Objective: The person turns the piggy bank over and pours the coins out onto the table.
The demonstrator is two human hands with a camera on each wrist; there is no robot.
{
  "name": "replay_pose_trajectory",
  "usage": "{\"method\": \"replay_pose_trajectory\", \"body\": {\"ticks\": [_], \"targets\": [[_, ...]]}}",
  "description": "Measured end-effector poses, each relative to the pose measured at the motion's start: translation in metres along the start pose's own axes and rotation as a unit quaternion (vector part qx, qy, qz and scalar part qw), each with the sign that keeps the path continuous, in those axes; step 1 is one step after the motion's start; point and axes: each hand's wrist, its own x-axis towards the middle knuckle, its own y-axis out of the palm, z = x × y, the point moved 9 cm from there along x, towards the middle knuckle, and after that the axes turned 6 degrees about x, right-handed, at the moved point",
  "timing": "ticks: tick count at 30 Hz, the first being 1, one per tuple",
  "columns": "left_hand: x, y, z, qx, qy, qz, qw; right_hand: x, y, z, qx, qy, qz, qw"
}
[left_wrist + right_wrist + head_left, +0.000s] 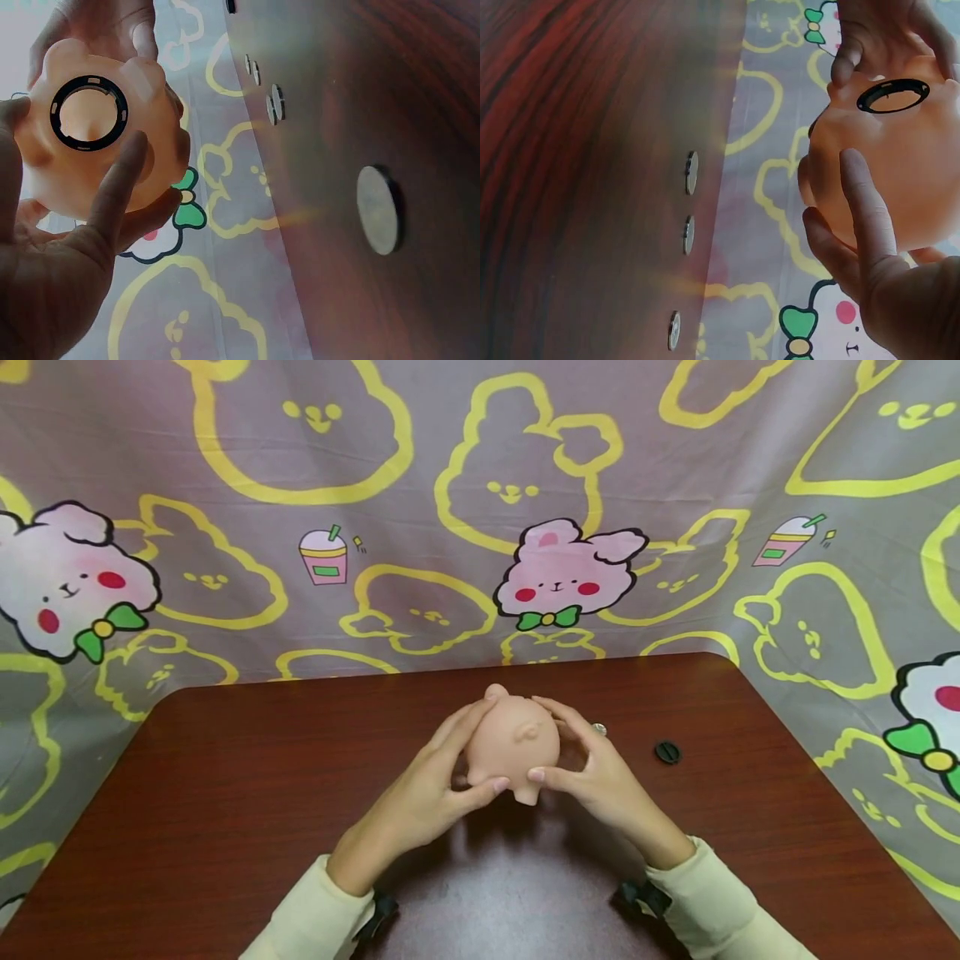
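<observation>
A pink piggy bank [513, 743] is held above the table between both hands, its curly tail toward me. My left hand [435, 785] grips its left side, thumb low near a foot. On the opposite side my right hand [603, 772] grips it, thumb also low. The underside shows a round hole with a black ring [56, 120], uncovered. A black round plug [667, 752] with a slot lies on the table to the right. Close behind the right hand, one coin [599, 729] peeks out.
Several coins lie on the brown table [247, 752], among them a large-looking coin [377, 210] in the left wrist view and another coin [692, 173] in the right wrist view. A patterned cloth [420, 543] hangs behind the table and along its sides.
</observation>
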Motion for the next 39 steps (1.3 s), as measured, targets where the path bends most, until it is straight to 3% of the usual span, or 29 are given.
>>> {"method": "replay_pose_trajectory", "body": {"ticks": [6,12,15,18,20,21,23,25,28,30,32,34,36,37,39], "targets": [[0.000,0.003,0.006,-0.030,-0.020,0.010,0.9993,0.002,0.001,-0.003,0.000,0.003,0.005,1.000],[-0.001,-0.001,0.002,0.019,0.006,-0.007,0.9998,0.001,0.007,0.004,0.032,-0.020,0.026,0.999],[-0.001,-0.003,-0.001,0.043,0.023,-0.013,0.9987,0.000,0.010,0.010,-0.001,-0.046,0.036,0.998],[-0.001,-0.002,-0.001,0.049,0.034,-0.008,0.9982,-0.003,0.013,0.018,-0.089,-0.095,0.042,0.991],[-0.001,-0.001,-0.001,0.055,0.036,-0.006,0.9978,-0.004,0.017,0.025,-0.155,-0.143,0.052,0.976],[-0.002,-0.001,-0.001,0.059,0.041,-0.005,0.9974,-0.006,0.020,0.028,-0.196,-0.170,0.054,0.964],[-0.002,-0.001,-0.001,0.063,0.048,-0.007,0.9968,-0.009,0.025,0.035,-0.272,-0.224,0.058,0.934],[-0.002,-0.001,-0.001,0.058,0.058,-0.013,0.9966,-0.012,0.031,0.041,-0.340,-0.273,0.053,0.898],[-0.002,-0.002,-0.001,0.044,0.073,-0.022,0.9961,-0.016,0.036,0.046,-0.404,-0.326,0.041,0.853],[-0.002,-0.002,0.000,0.038,0.080,-0.028,0.9957,-0.019,0.038,0.048,-0.423,-0.347,0.037,0.836],[-0.002,-0.002,0.001,0.040,0.083,-0.034,0.9952,-0.020,0.039,0.049,-0.432,-0.359,0.035,0.827],[-0.001,-0.002,0.003,0.041,0.083,-0.037,0.9950,-0.020,0.040,0.050,-0.438,-0.364,0.033,0.821],[-0.001,-0.002,0.006,0.023,0.076,-0.032,0.9963,-0.019,0.040,0.051,-0.430,-0.360,0.033,0.827],[-0.001,-0.001,0.008,0.006,0.069,-0.028,0.9972,-0.018,0.040,0.051,-0.418,-0.354,0.035,0.836],[-0.001,-0.001,0.014,-0.044,0.045,-0.018,0.9978,-0.015,0.038,0.052,-0.378,-0.332,0.041,0.863]]}}
